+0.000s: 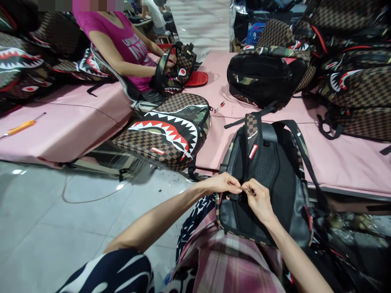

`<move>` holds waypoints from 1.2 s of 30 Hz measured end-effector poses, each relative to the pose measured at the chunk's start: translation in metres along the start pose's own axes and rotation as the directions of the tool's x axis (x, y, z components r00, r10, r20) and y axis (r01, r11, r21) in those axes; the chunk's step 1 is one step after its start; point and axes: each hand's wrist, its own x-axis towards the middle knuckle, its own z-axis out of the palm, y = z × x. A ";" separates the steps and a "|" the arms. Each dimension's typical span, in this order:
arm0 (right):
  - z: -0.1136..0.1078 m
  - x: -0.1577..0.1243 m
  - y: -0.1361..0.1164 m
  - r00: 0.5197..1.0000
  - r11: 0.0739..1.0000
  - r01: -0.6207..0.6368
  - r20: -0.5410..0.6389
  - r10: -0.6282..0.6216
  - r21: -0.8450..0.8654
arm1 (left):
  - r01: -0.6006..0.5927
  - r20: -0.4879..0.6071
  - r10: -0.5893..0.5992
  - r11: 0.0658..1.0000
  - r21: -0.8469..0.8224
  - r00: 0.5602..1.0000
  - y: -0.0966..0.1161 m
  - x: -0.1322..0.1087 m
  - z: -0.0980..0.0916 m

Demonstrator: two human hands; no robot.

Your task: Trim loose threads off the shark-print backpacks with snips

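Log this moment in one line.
Left hand: pinched over backpack | Right hand: holds small dark item, unclear | Backpack: strap side up, partly over pink table

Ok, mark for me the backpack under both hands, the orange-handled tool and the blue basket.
Backpack point(275, 175): head view, on its black back panel.
Orange-handled tool point(22, 127): head view, on its handle.
Blue basket point(254, 35): head view, on its side.

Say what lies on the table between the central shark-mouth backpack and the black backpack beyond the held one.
The head view shows a slim red-and-white item there.
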 end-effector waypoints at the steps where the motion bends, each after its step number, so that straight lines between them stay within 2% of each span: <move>1: 0.001 -0.001 0.000 1.000 1.000 -0.003 -0.013 0.003 0.004 | -0.001 -0.028 0.000 0.999 -0.037 1.000 -0.002 0.003 0.002; 4: 0.000 -0.004 -0.002 0.998 0.999 -0.043 -0.034 0.044 0.032 | 0.024 -0.150 -0.047 0.989 -0.149 0.988 -0.006 0.008 0.008; 6: -0.005 -0.009 -0.003 0.992 0.993 -0.116 -0.040 0.117 0.038 | 0.063 -0.210 -0.112 0.972 -0.228 0.971 -0.006 0.008 0.012; 9: -0.021 -0.020 -0.005 0.969 0.968 -0.242 -0.074 0.237 -0.065 | 0.126 -0.190 -0.187 0.948 -0.291 0.964 -0.004 0.006 0.018; 11: -0.034 -0.029 -0.009 0.962 0.947 -0.269 -0.088 0.257 -0.178 | 0.133 -0.187 -0.191 0.950 -0.282 0.964 -0.002 0.006 0.019; 14: -0.047 -0.037 -0.017 0.986 0.939 -0.163 -0.035 0.160 -0.302 | 0.130 -0.200 -0.180 0.962 -0.242 0.963 -0.003 0.007 0.020; 18: -0.050 -0.039 -0.025 0.998 0.928 -0.013 0.049 0.034 -0.372 | 0.156 -0.196 -0.195 0.967 -0.202 0.961 -0.003 0.008 0.022; 24: -0.049 -0.037 -0.025 1.000 0.891 0.005 0.009 -0.001 -0.455 | 0.132 -0.213 -0.171 0.974 -0.186 0.962 -0.002 0.006 0.029; 31: -0.044 -0.037 -0.029 0.995 0.819 0.097 0.058 -0.078 -0.566 | 0.098 -0.211 -0.133 0.981 -0.166 0.968 -0.004 0.007 0.030; 36: -0.046 -0.039 -0.025 0.997 0.837 0.071 0.020 -0.071 -0.542 | 0.093 -0.219 -0.124 0.985 -0.147 0.968 -0.004 0.006 0.030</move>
